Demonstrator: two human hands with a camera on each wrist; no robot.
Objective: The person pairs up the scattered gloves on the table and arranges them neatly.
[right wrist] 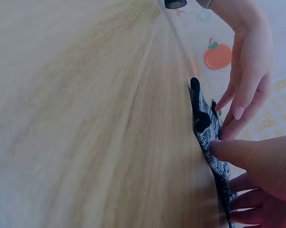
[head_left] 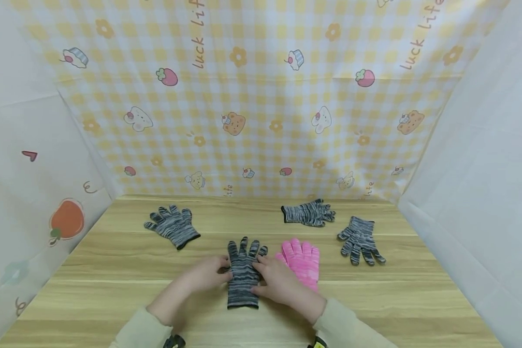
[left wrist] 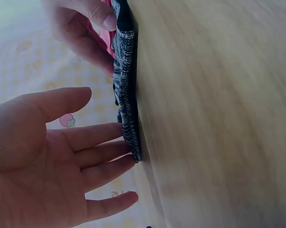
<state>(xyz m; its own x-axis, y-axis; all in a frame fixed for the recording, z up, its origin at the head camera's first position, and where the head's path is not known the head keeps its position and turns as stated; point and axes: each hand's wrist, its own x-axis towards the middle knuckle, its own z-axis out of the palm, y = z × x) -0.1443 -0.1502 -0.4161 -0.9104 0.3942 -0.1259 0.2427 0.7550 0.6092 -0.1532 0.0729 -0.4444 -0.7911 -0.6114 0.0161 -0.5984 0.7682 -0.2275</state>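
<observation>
On the counter (head_left: pixel 135 295), the striped grey glove (head_left: pixel 242 282) lies flat just left of the pink glove (head_left: pixel 302 261). My left hand (head_left: pixel 209 274) touches its edge away from the pink glove, with fingers relaxed, nearly straight, gripping nothing. My right hand (head_left: pixel 280 280) touches the nearer edge, fingers also loosely extended, thumb on the fabric. Behind the pink glove lies a second grey glove (head_left: pixel 308 213); to its right, a third one (head_left: pixel 360 240); well to its left, a fourth one (head_left: pixel 174 226).

Soft, even light in the head view; wrist views dimmer, hazier, grain blurred on the tabletop (left wrist: pixel 219 118)
</observation>
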